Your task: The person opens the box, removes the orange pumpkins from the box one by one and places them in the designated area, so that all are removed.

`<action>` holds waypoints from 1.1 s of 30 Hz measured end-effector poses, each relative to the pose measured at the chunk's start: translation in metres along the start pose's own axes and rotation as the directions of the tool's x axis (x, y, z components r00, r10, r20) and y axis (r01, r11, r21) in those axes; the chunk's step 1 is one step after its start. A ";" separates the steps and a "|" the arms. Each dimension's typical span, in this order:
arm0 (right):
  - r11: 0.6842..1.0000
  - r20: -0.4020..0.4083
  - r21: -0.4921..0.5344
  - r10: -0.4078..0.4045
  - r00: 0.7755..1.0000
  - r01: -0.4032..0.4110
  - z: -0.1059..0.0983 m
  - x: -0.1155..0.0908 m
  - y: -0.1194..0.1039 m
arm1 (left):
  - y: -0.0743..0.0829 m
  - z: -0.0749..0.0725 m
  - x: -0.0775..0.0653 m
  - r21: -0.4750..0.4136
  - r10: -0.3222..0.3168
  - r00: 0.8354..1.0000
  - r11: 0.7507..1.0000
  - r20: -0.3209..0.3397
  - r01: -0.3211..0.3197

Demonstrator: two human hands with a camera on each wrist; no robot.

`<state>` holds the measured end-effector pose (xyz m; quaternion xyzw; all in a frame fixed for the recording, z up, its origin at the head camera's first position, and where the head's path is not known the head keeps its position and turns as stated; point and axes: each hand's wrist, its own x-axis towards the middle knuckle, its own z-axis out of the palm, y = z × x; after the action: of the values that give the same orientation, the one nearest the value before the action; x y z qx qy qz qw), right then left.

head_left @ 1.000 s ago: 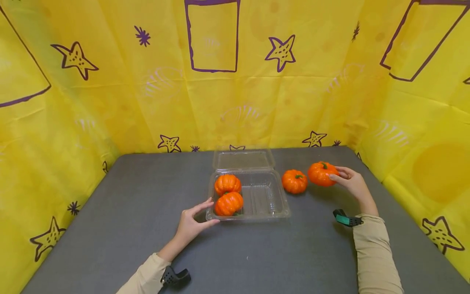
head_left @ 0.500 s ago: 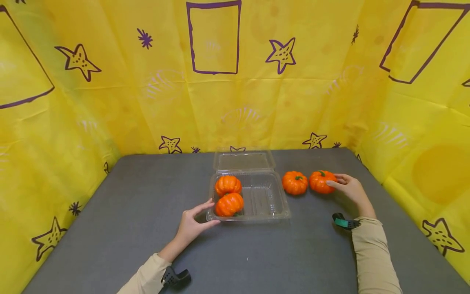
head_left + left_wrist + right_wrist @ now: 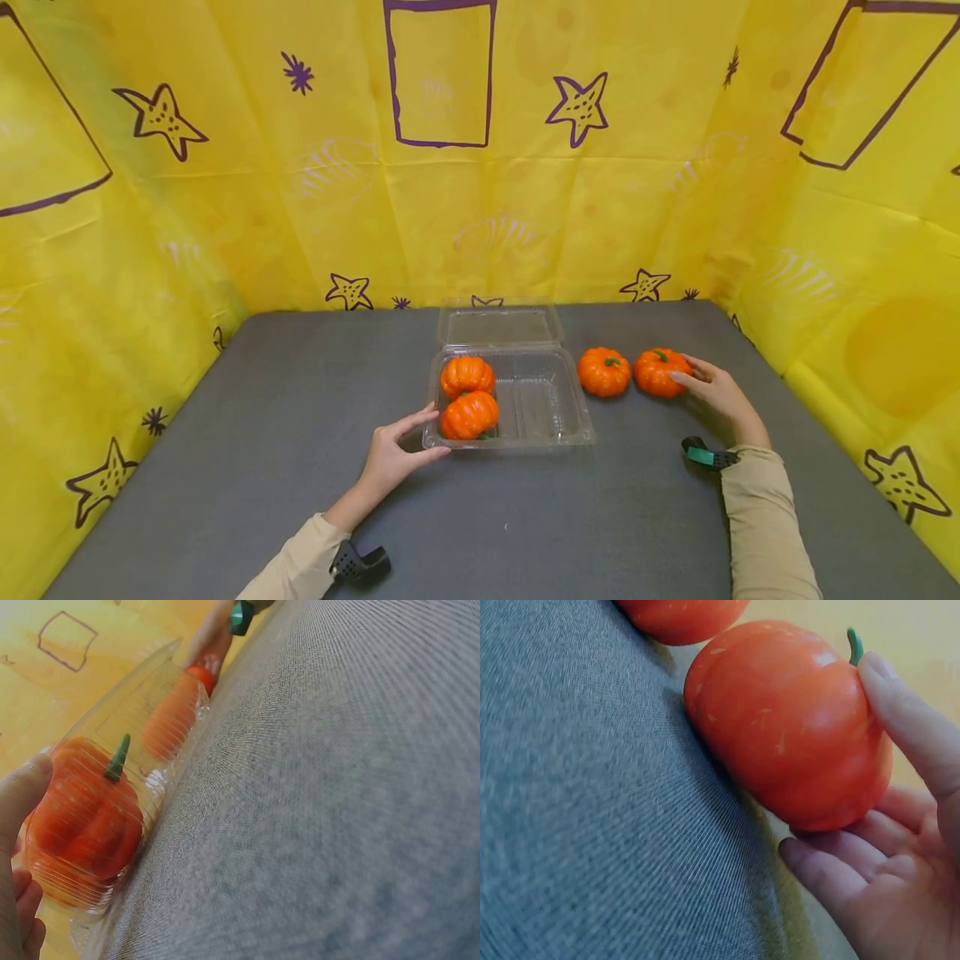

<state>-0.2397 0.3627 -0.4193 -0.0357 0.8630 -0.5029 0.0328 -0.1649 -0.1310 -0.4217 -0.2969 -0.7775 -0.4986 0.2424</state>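
**Both your hands are engaged; rolling and skidding are the main risks**

Yellow cloth (image 3: pixel 450 208) hangs behind your grey table (image 3: pixel 600 508), where the clear container (image 3: pixel 528 408) lies with its lid (image 3: pixel 498 327) open behind it. Your left hand (image 3: pixel 390 454) pinches its front left corner; tug there and, being probably light, it could skid. Your right hand (image 3: pixel 716 396) is clamped round the far pumpkin (image 3: pixel 654 373), which sits on the table; a careless release could roll it. The near pumpkin (image 3: pixel 602 372), between it and the container, could be knocked by a leftward swing. Two boxed pumpkins (image 3: pixel 470 415) touch in the container's left side; a jolt might shift them. The green stem (image 3: pixel 854 646) by your thumb could snag.
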 end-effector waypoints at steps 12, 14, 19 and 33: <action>0.967 0.132 0.256 -0.019 0.991 -0.016 0.003 0.004 0.004 | 0.001 -0.001 0.000 -0.020 -0.030 0.999 0.999 0.009 0.031; 0.963 0.104 0.268 -0.008 0.995 -0.020 0.003 0.003 0.004 | 0.000 -0.001 0.000 -0.020 -0.029 1.000 0.999 0.010 0.030; 0.983 -0.004 0.178 -0.040 0.999 0.040 -0.001 0.002 -0.004 | 0.000 -0.001 0.000 -0.020 -0.025 1.000 0.999 0.007 0.025; 0.794 -0.347 -0.097 -0.592 0.728 0.599 0.037 -0.008 -0.110 | -0.001 -0.001 0.000 -0.017 -0.021 1.000 1.000 0.000 0.021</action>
<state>-0.2250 0.2778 -0.3414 -0.2172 0.7912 -0.4937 -0.2882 -0.1657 -0.1321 -0.4214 -0.2906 -0.7764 -0.5076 0.2346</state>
